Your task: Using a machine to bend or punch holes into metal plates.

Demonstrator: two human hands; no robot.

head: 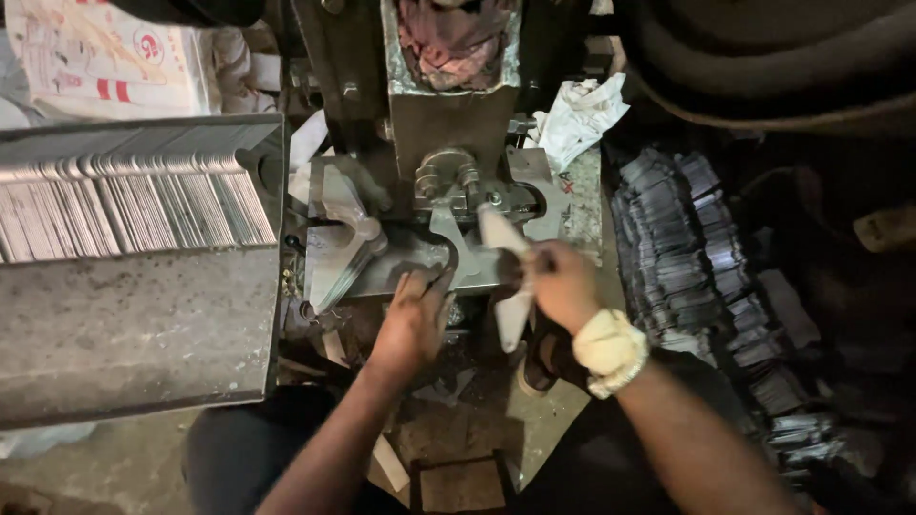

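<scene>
A dim workshop: a heavy press (448, 114) stands over a grimy floor (477, 429), a grey tray (134, 324) of stacked metal blanks (134, 205) at left. Right hand (563, 284) grips a pale metal blade (510, 277); left hand (415, 319) rests spread on the press bed (401, 272).

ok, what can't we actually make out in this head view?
- Left hand: fingertips lie against the press bed; any grip is hidden by the hand itself.
- Right hand: holds a flat metal blank, whose outline is motion-blurred.
- Press: upper part cut off by the top edge.
- Dark stacked pieces on the right: too dim to count or tell their shape.
- Wrist wrap: material unclear.
</scene>
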